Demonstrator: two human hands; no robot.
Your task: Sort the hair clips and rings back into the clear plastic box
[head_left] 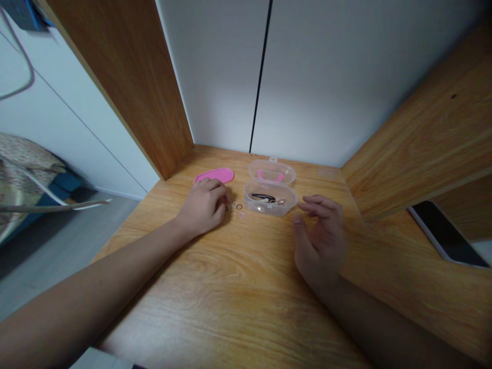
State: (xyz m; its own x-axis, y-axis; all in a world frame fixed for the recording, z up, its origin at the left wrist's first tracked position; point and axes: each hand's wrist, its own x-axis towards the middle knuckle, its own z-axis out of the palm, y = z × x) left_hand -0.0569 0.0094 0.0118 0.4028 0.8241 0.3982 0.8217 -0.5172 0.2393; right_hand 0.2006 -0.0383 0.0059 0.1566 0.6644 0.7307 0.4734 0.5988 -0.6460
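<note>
My left hand (205, 205) rests on the wooden table with its fingers curled in and the thumb against them; whatever they hold, if anything, is hidden. Just beyond its fingertips lie several tiny elastic hair bands, among them a dark one (239, 206) and a pink one (242, 216). A clear plastic box (251, 205) stands near the middle, its lid (291, 176) with a pink handle tipped back. Dark hair bands (263, 197) and small clips lie inside. To the right of the box hovers my right hand (322, 241), slightly blurred, thumb and fingers apart, holding nothing.
Behind my left hand lies a flat pink oval piece (219, 175). A phone (448, 233) is at the right, by a wooden side panel (415, 133). White panels (307, 92) stand behind the table. A pale object (98, 360) shows at the bottom left edge.
</note>
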